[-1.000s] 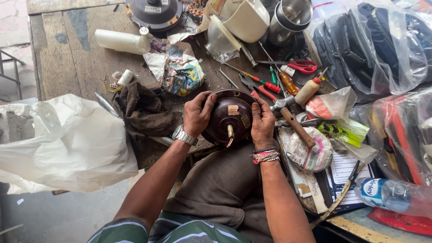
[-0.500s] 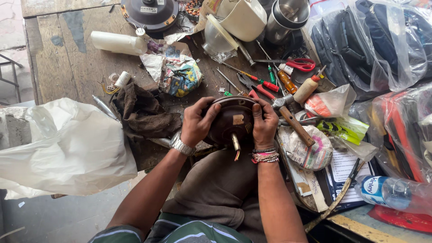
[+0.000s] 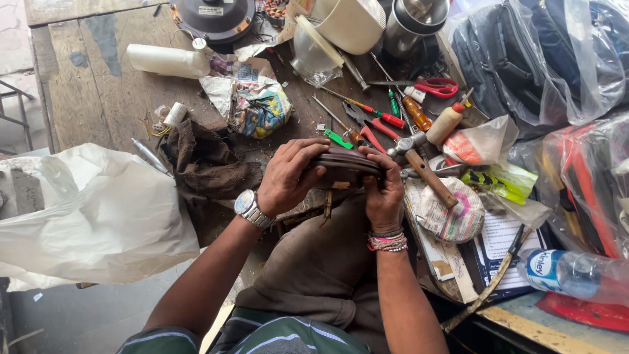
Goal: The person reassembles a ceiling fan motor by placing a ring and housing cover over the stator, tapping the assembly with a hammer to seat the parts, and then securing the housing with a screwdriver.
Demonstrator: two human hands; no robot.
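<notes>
Left hand (image 3: 288,176), wristwatch (image 3: 247,206) on the wrist, grips the left rim of a dark round metal part (image 3: 347,164), tilted edge-on, fingers curled over its top. Right hand (image 3: 383,190) clasps the opposite rim, thumb on the upper edge. Brown rag (image 3: 206,164) lies just left of the left hand. Wooden-handled hammer (image 3: 426,174) sits just right of the right hand; red-handled scissors (image 3: 436,86) farther beyond.

Most of the dark round part (image 3: 346,162) is covered by the left hand (image 3: 288,177) and right hand (image 3: 383,193), so its underside can't be seen. The grey motor housing (image 3: 213,16) and steel jar (image 3: 416,23) get chopped off by the top edge. The water bottle (image 3: 570,272) sits half behind plastic.
</notes>
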